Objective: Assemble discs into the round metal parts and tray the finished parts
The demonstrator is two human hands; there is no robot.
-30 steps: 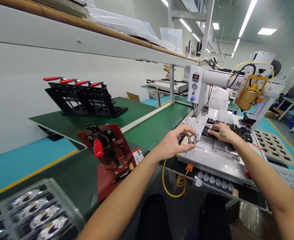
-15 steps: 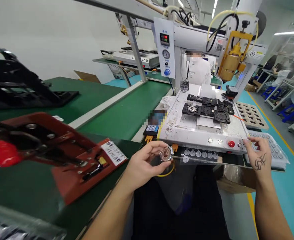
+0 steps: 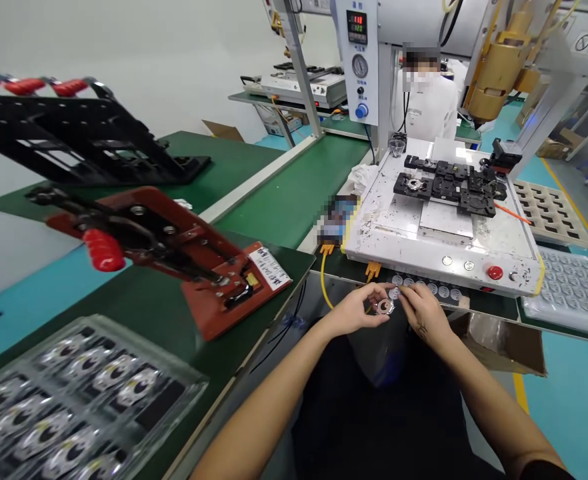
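Observation:
In my left hand (image 3: 357, 310) is a round metal watch case (image 3: 385, 307), pinched between thumb and fingers above my lap. My right hand (image 3: 427, 313) has come up beside it, with fingers pressed together and fingertips against a small round disc (image 3: 395, 292) with printed marks. Whether those fingertips grip the disc or only touch it, I cannot tell. More such discs (image 3: 444, 292) lie in a row along the machine's front edge, partly behind my right hand.
Ahead stands a white dispensing machine (image 3: 424, 250) with black fixtures (image 3: 447, 187) and a gold nozzle unit (image 3: 491, 83). To the left are a red-handled clamp press (image 3: 237, 293) and a tray of metal watch parts (image 3: 174, 407). A disc sheet (image 3: 574, 293) lies right. A person (image 3: 429, 110) is behind the machine.
My right hand has left the machine's front-right knob area and moved left to the disc by my left hand. The watch case stays in my left hand. The view has shifted.

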